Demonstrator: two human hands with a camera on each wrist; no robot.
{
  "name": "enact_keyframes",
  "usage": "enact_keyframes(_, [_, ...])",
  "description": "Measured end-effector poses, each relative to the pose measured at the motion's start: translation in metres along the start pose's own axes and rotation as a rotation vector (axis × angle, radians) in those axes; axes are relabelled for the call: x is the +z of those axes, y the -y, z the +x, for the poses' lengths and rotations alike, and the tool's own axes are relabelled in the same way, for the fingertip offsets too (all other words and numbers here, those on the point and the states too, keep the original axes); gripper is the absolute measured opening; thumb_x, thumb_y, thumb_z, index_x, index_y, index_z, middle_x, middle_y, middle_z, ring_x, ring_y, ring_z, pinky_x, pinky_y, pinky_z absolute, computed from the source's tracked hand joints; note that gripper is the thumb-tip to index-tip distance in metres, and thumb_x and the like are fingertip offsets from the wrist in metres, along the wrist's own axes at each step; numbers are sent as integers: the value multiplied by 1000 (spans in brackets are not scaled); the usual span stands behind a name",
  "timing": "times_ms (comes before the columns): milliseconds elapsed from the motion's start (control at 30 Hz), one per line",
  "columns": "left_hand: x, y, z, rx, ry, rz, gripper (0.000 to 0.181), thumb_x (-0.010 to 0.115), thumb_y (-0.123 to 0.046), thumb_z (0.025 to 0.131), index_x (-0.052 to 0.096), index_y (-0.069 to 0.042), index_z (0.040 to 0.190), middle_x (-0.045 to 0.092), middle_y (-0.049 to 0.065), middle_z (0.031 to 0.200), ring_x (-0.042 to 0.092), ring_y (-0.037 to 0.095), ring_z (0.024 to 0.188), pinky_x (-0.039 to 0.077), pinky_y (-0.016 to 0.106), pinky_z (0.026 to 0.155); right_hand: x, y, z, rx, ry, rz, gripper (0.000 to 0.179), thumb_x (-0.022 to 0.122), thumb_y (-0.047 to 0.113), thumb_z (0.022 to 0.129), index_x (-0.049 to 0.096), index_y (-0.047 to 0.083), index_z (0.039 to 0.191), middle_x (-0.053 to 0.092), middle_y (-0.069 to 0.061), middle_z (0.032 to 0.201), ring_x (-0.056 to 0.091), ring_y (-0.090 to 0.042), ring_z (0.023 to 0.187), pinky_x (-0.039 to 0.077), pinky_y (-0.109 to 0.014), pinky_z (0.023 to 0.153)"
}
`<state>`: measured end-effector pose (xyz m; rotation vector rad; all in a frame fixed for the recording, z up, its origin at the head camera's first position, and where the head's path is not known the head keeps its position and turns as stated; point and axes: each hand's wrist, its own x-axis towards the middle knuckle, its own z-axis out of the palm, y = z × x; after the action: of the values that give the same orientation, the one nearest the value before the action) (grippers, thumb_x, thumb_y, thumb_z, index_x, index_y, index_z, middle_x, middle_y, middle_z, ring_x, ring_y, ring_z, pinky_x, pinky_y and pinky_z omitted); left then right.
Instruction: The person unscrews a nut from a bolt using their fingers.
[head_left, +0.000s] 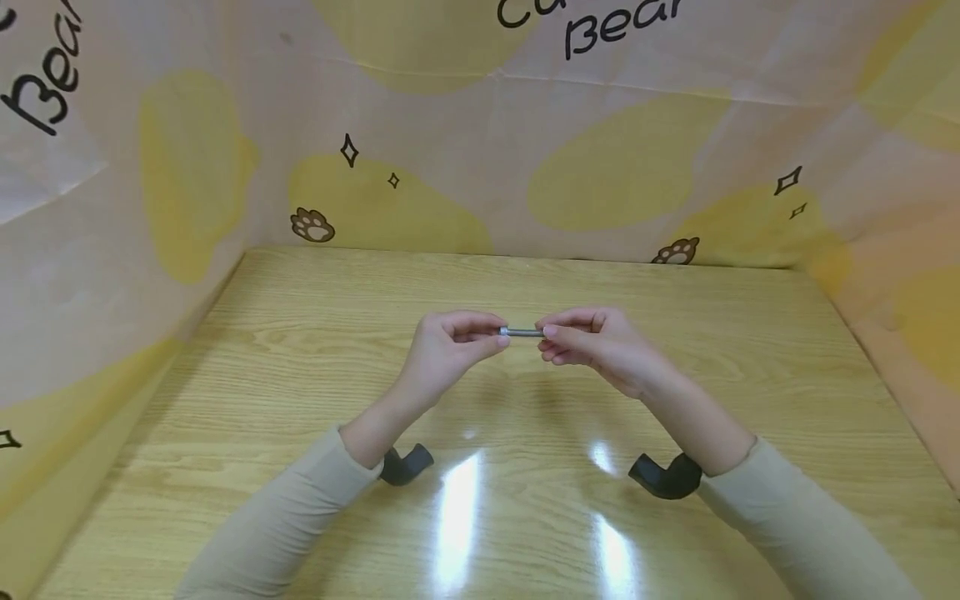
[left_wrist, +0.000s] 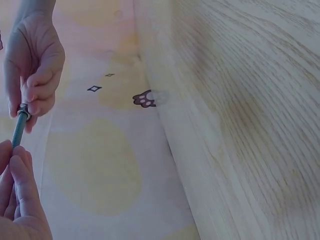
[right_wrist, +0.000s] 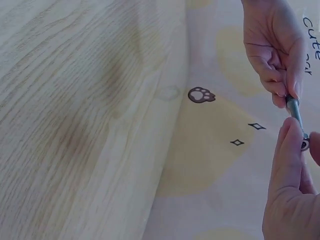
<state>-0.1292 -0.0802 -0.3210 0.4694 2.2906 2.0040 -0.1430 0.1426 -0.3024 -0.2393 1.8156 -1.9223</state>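
Above the middle of the table, a slim silver threaded bolt lies about level between the two hands. My left hand pinches its left end, where a wider, brighter piece shows, between thumb and fingers. The right end is pinched by my right hand, whose fingertips partly cover it. In the left wrist view, a small nut-like metal ring sits at that right end, against the right fingertips. The right wrist view shows the round end piece between the right thumb and fingers, partly hidden.
The pale wood-grain table reflects bright light near its front. A printed cloth with yellow patches and paw prints stands around the back and sides. Black curved pieces stick out by both wrists.
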Motion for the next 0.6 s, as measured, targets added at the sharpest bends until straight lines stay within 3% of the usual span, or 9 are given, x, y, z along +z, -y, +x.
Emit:
enact_keyframes(167, [0,-2,0,-23,-8,-6,20,71,-9,82,70,0,100,70,9,89,67,23,81,55,32,73,-2,3,0,-9,-13,-37,25,61,-3,86,62,-2,110,68,-6,90,67,-16,84,52,-35,84])
enact_keyframes(267, [-1,-3,0,-24,-7,-11,20,71,-9,83,70,0,100,70,9,89,67,23,81,54,32,73,-2,4,0,7,-16,-26,26,60,1,89,58,-5,114,67,-8,92,67,-18,84,52,-33,82])
enact_keyframes(467, [-2,-2,0,-18,-5,-19,21,70,-8,83,69,2,101,70,10,90,67,21,81,55,32,74,2,5,2,11,-28,30,11,59,0,89,65,0,98,68,-9,86,67,-15,77,54,-31,78])
enact_keyframes(600, [-3,-1,-1,-27,-15,-18,21,71,-8,82,69,1,101,70,9,90,67,19,81,54,32,75,3,4,2,-22,-34,28,18,60,-6,86,69,10,90,69,-6,84,67,-14,78,54,-29,77])
